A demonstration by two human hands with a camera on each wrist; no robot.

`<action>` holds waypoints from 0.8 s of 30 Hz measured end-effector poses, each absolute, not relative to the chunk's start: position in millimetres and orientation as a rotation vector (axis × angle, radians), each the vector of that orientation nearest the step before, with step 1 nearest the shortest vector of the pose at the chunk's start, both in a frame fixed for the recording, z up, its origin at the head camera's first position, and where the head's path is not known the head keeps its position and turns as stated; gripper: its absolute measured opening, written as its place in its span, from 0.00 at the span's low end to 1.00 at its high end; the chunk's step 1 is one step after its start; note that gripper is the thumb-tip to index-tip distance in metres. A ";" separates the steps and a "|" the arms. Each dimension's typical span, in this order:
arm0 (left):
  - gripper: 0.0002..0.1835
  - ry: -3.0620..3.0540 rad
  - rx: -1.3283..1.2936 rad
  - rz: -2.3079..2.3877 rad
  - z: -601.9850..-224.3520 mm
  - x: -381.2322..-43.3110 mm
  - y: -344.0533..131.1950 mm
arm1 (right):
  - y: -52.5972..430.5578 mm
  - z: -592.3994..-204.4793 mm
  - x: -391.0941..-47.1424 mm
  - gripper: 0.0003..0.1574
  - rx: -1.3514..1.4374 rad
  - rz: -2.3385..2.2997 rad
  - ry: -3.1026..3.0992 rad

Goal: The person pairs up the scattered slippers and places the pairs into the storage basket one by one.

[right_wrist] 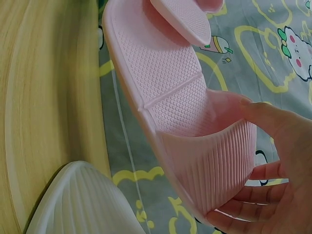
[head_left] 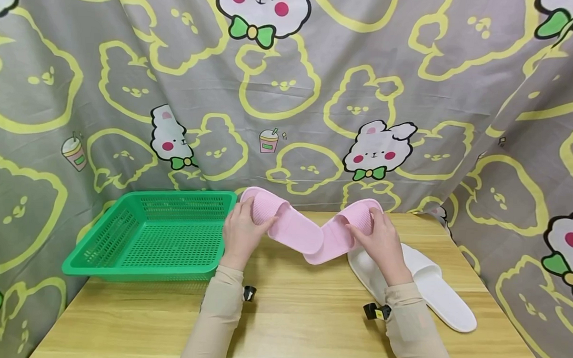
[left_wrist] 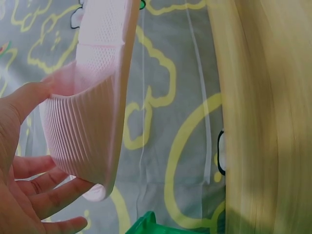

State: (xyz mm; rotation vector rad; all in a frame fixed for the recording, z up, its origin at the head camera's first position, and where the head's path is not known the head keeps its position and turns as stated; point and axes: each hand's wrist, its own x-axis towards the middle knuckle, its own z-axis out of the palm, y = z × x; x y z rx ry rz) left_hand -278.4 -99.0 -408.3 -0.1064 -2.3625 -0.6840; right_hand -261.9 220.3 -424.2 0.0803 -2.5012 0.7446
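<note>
Pink slipper with a ribbed strap and textured insole (head_left: 296, 231) is in the left hand (head_left: 243, 231): thumb at the strap's opening edge, fingers toward the toe end. Matching pink slipper (head_left: 333, 245) is held the same way by the right hand (head_left: 381, 243). Both hands narrowed on the straps, one slipper each.

Pair is up off the pale wood-grain tabletop (head_left: 300, 327), mid-view, hands at its 9 and 3 o'clock. Left toe points to 10 o'clock, right toe between 1 and 2. Heels overlap at 6 o'clock, left one in front in the head view; can't tell if they touch.

Green perforated plastic basket (head_left: 136, 273) at 9 o'clock, on the tabletop, just beside the left hand; contact unclear. Two white slippers with broad straps (head_left: 452, 308) lie on the tabletop at 4 o'clock, partly covered by the right hand and forearm.

Grey cloth curtain with yellow outlines and white bunny faces (head_left: 304, 64) at 12 o'clock, also along both sides. Beige sleeves (head_left: 218, 305) on both arms; small black device (head_left: 376, 312) by the right wrist.
</note>
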 end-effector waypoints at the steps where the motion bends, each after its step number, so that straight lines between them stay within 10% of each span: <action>1: 0.43 -2.361 -0.105 -0.683 -408.3 -278.2 -98.4 | 220.1 -424.4 -261.9 0.45 0.083 0.744 -2.495; 24: 0.39 -2.276 -0.137 -0.599 -415.1 -278.2 -90.4 | 216.1 -429.4 -264.4 0.42 0.125 0.735 -2.361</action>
